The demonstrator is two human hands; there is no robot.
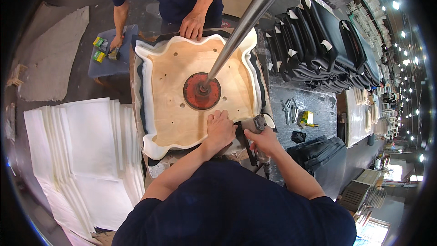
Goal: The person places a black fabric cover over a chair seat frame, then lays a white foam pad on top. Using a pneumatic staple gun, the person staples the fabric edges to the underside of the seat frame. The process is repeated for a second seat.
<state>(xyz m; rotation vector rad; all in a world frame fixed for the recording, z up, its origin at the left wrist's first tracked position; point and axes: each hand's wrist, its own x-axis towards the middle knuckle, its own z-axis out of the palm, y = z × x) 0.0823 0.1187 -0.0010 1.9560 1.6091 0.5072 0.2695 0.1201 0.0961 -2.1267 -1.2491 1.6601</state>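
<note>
A pale wooden seat board (173,95) lies flat in front of me, ringed by wavy white foam padding (146,77) with black cover material (144,105) showing outside it. A red round press plate (193,92) on a steel rod (246,23) bears down on the board's middle. At the near edge my left hand (221,130) is closed, fingers curled over the rim; what they pinch is hidden. My right hand (264,140) grips a staple gun (256,125), its black nose beside my left hand at the near right edge.
Across the board a co-worker's hand (193,23) rests on the far edge; the other (116,42) holds a tool on a blue-grey stool (109,66). White foam sheets (91,141) stack at left. Folded black covers (323,36), metal pieces (290,110) and a yellow-green box (307,118) lie right.
</note>
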